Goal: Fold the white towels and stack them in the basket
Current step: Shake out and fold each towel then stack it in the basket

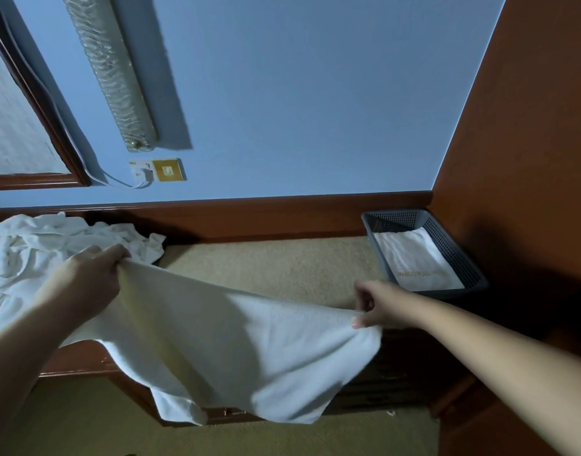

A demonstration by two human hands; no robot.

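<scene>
A white towel (223, 343) hangs spread in the air in front of the counter, held by its top edge. My left hand (92, 274) grips its left corner and my right hand (378, 304) pinches its right corner. The lower edge droops past the counter's front. A heap of unfolded white towels (36, 251) lies on the counter at the left. At the right end stands a grey perforated basket (453, 251) with a folded white towel (417, 261) lying flat inside.
The beige counter top (266, 261) runs between the heap and the basket, framed by a red-brown wooden rail and a wooden side panel (529, 159) at the right. A wall socket (157, 171) with a white cable sits on the blue wall.
</scene>
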